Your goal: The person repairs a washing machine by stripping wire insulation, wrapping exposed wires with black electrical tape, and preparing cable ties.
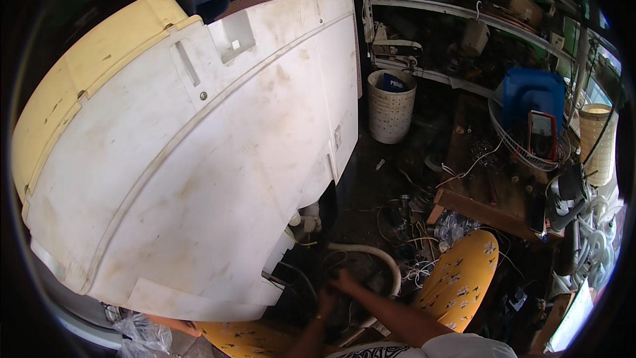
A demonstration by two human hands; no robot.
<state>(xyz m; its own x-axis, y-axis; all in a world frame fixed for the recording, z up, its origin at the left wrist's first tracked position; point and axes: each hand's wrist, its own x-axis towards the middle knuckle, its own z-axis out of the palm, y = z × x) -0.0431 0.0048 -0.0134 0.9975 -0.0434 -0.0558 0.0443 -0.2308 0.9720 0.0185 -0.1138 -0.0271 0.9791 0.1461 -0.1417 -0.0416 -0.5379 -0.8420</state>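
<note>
A large white plastic body with a yellow end, which looks like a washing machine [218,159], leans across the left and middle of the view. Its lower right corner is open, with a pale part [309,217] and loose wires [301,272] showing. Just right of that opening my hands are close together in shadow. My right hand [344,283] has its fingers curled in; whatever they hold is too dark to make out. My left hand [326,301] is beside it, its fingers lost in the dark. A pale hose [381,255] curves around beyond my hands.
Wires and small parts [417,238] litter the floor. At the right, a low wooden table [477,205] stands near a wire basket [523,149], a blue plastic piece [533,99] and a red-edged meter [542,136]. A white bin [391,109] stands by shelves [457,16].
</note>
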